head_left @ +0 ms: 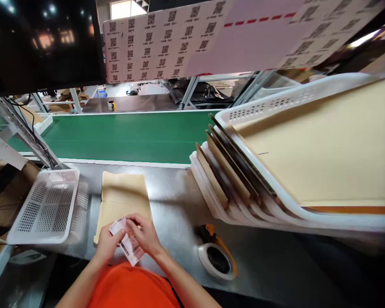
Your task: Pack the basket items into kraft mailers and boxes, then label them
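Close to my body, both hands are closed on a white printed label (130, 248) with barcodes. My left hand (108, 244) pinches its left side, thumb on top. The fingers of my right hand (144, 234) grip its upper right edge. Under and beyond the hands, a tan padded envelope (125, 194) lies flat on the metal table (170, 201). A tape dispenser with a roll of tape (215, 260) rests on the table to the right of my right hand.
An empty white perforated basket (45, 207) stands at the left. Stacked white baskets (295, 209) holding cardboard and tan envelopes (327, 145) rise at the right. A green conveyor belt (125, 137) runs behind the table. Overhead hang a dark monitor (45, 47) and a QR-code board (211, 42).
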Available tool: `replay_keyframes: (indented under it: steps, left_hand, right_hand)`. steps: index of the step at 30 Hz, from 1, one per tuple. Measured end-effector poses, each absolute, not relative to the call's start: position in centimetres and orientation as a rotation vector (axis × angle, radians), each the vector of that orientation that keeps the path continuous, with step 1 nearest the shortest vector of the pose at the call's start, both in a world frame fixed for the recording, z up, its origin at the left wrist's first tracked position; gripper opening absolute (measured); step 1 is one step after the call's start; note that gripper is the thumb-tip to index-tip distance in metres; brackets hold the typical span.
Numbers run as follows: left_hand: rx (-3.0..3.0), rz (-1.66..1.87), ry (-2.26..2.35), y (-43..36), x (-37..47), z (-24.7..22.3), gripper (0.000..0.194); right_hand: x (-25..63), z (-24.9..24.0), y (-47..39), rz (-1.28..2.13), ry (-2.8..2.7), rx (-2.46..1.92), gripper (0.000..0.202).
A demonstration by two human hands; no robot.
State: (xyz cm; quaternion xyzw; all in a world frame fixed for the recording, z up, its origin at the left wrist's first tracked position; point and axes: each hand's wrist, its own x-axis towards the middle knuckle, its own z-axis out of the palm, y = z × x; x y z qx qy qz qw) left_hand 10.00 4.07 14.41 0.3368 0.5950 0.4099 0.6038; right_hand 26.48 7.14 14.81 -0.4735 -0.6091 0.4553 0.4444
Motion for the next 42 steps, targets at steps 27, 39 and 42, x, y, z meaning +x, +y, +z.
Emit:
replay_keyframes:
  steps: [27, 39, 42]
  left_hand:
    - [1.027, 0.858, 1.302, 5.3, 11.3, 14.9, 0.040]
    - [0.850, 0.790, 1.212, 4.6, 10.4, 15.9, 0.054]
    - [0.819, 0.801, 1.186, 4.5, 10.3, 15.8, 0.051]
  right_hand:
    - [29.6, 13.8, 6.8, 0.467, -2.212, -0.962, 0.028]
    - [28.8, 14.9, 6.0, 0.637, -2.199, -1.031, 0.024]
    - [28.7, 15.3, 6.0, 0.676, -2.183, -1.046, 0.018]
